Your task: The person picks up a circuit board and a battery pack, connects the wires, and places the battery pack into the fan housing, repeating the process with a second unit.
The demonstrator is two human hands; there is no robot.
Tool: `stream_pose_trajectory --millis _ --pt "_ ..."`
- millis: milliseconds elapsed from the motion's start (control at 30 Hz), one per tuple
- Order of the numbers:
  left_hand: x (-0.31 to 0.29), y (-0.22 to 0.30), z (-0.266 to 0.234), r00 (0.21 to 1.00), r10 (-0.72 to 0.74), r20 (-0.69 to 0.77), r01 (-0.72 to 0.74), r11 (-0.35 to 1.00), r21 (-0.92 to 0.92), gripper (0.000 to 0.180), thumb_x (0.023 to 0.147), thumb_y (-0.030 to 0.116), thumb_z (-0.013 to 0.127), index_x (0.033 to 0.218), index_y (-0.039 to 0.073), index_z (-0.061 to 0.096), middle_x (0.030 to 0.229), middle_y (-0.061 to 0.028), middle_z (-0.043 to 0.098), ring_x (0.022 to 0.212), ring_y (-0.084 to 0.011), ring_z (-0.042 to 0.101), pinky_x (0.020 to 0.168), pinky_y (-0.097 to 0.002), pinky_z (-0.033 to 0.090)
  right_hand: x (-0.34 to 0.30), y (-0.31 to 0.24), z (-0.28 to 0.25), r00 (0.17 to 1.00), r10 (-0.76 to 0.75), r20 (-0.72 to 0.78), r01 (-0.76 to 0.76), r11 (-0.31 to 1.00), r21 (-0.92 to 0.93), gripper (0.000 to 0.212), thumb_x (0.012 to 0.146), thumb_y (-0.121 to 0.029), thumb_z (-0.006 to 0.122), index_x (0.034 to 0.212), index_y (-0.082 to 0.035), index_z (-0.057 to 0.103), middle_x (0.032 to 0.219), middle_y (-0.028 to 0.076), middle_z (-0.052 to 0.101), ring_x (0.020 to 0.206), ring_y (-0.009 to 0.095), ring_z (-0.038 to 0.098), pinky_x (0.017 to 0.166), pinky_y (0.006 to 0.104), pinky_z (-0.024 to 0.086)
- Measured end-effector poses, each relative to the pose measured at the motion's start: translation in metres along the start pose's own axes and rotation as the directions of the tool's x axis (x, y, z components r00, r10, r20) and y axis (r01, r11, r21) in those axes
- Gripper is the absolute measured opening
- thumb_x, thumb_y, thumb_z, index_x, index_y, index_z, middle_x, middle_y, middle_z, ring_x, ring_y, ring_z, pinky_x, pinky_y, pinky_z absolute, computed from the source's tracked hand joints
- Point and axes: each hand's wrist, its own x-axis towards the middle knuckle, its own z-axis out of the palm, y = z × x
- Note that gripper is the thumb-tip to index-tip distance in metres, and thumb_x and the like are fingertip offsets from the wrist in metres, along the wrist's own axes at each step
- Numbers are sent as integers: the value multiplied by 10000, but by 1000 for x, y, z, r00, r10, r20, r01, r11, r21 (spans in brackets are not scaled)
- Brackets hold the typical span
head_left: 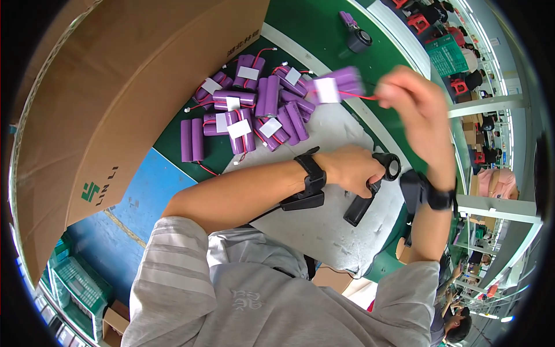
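My left hand (355, 168) is closed around a black device with a round ringed head (393, 166) and a straight handle (359, 209), over a white foam sheet (312, 231). Its exact kind is unclear. My right hand (409, 95), raised and blurred, pinches the red wire (361, 96) of a purple two-cell battery pack (350, 80). The pack, bearing a white label, hangs in the air left of that hand. Beyond my left forearm lies a heap of similar purple battery packs (269, 95) with red wires and small white plugs.
A tall cardboard box (133, 75) stands at the left. At the far side of the green table (300, 29) lies another black round-headed device (359, 40) beside a purple piece (348, 19). Green crates (81, 283) are low at left. Other people sit off to the right.
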Motion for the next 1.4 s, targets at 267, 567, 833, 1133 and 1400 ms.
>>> stream_pose_trajectory --millis 267,567,833,1133,1400 --pt "11 -5 5 986 116 -122 -123 991 -52 203 785 269 685 802 70 648 727 -115 667 678 -302 651 602 -384 488 -144 34 -13 821 366 -439 -64 822 566 267 1015 -246 476 912 -9 544 838 100 602 708 135 562 639 259 457" --pt "6 29 -6 994 -113 1 89 782 -617 294 906 93 610 1190 21 589 1000 -79 662 800 -118 612 669 -283 504 -208 74 68 623 607 -494 35 609 793 289 1039 -280 419 946 -23 514 926 157 657 802 190 637 684 318 502" --pt "3 28 -4 997 -10 80 63 715 -696 467 878 16 554 1340 24 488 1079 -117 633 799 -126 614 641 -251 501 -213 73 83 550 566 -614 187 633 751 290 1042 -287 409 984 -15 490 920 174 664 797 194 630 673 298 498" --pt "4 31 -17 944 -133 301 329 382 -864 481 884 79 514 1353 -17 469 1027 -153 646 716 -184 661 504 -265 511 -210 61 85 520 564 -641 186 658 730 309 1046 -290 395 1008 2 488 931 184 660 827 198 637 662 311 512" --pt "6 23 -18 963 -197 184 250 401 -881 434 899 83 477 1311 -47 510 964 -150 638 692 -193 656 498 -278 522 -206 65 83 586 232 -776 -93 971 220 239 943 -65 585 1169 3 546 1093 176 628 946 235 639 737 327 538"
